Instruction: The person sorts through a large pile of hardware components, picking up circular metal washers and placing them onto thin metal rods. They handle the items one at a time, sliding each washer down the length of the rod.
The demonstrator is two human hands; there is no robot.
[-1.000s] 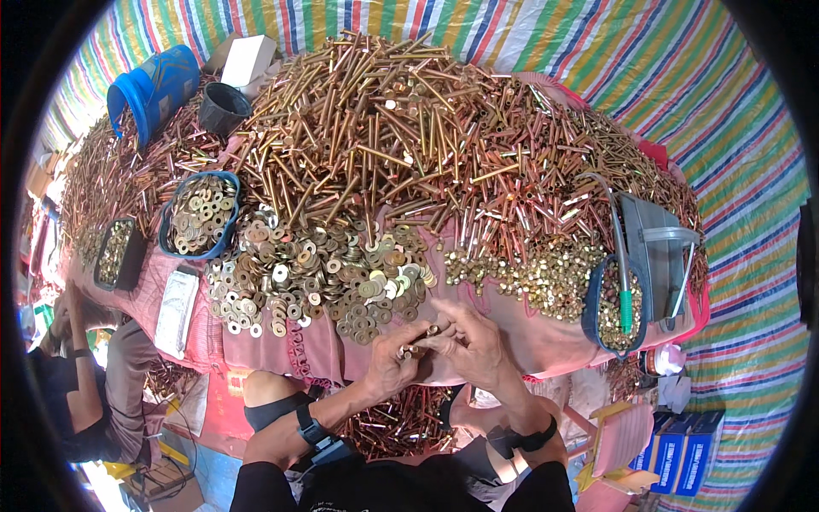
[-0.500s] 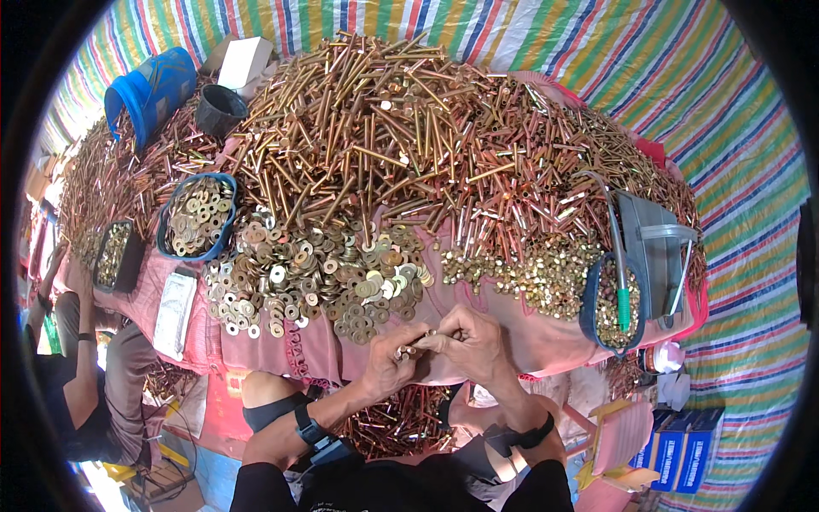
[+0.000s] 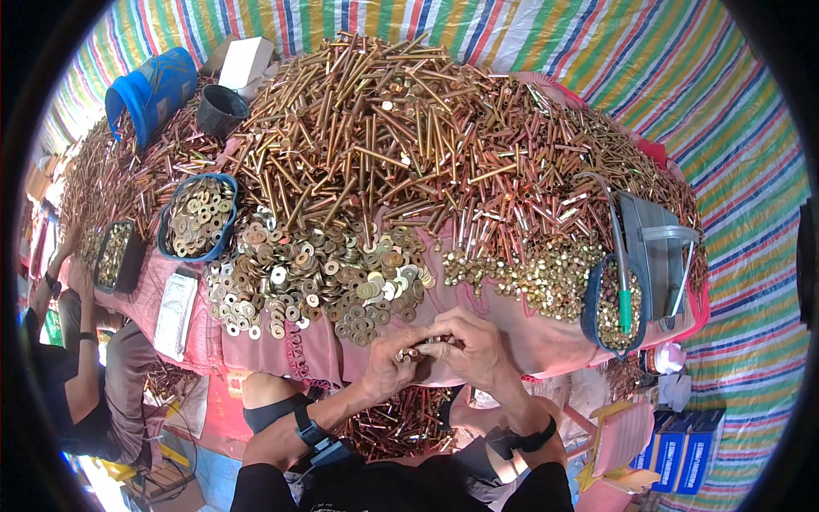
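Observation:
My left hand [image 3: 392,358] is closed around a small bunch of bolts [image 3: 408,353], whose metal ends show between the fingers. Right beside it, my right hand [image 3: 471,346] has thumb and fingers pinched together at those bolts; whatever small piece is in the pinch is hidden. Both hands are over the front edge of the pink cloth [image 3: 341,363]. Ahead and to their left spreads a heap of flat washers [image 3: 316,273]. A strip of small brassy nuts [image 3: 529,277] lies ahead to the right, and behind both rises a big pile of long bolts [image 3: 375,136].
A blue basin of washers [image 3: 230,243] stands left, beside a dark tray of nuts [image 3: 128,273]. At right is a tub of nuts [image 3: 601,337] with a green-handled tool [image 3: 624,307]. A blue bucket [image 3: 162,90] lies far left. A co-worker's arm [image 3: 84,367] reaches in at left.
My right hand has shifted slightly, its knuckles rising and its fingers curling more over the bolts. My left hand stays almost in place. At the left, the co-worker's hands have moved a little.

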